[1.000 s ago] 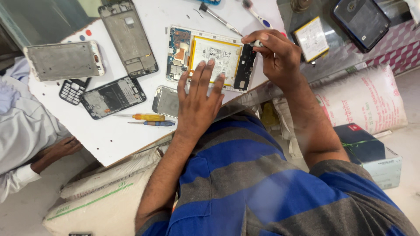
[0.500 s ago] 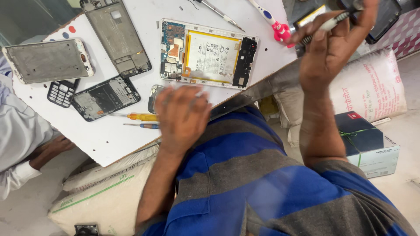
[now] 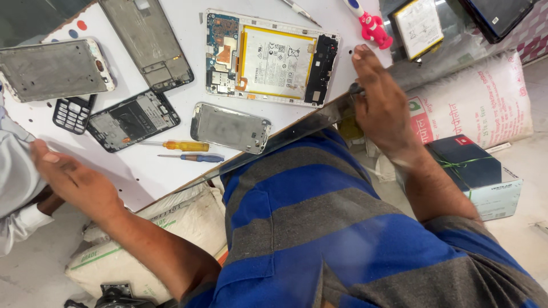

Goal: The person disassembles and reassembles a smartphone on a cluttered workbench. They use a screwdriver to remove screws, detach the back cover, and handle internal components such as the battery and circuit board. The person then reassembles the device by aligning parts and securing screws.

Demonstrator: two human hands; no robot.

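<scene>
Opened tablet [image 3: 271, 59] uncovered now; left hand [image 3: 74, 182] away, right hand [image 3: 382, 105] perhaps empty.

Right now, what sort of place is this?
Most likely a phone and tablet repair bench. An opened tablet shows its battery and boards, stripped phone frames lie about the white table, and two small screwdrivers sit near its edge.

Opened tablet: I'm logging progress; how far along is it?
Done: the tablet lies with its back off, battery and boards exposed. In hand: nothing clear; the right hand rests at the table edge, left hand off it. Left: battery in place, back not refitted.
</scene>
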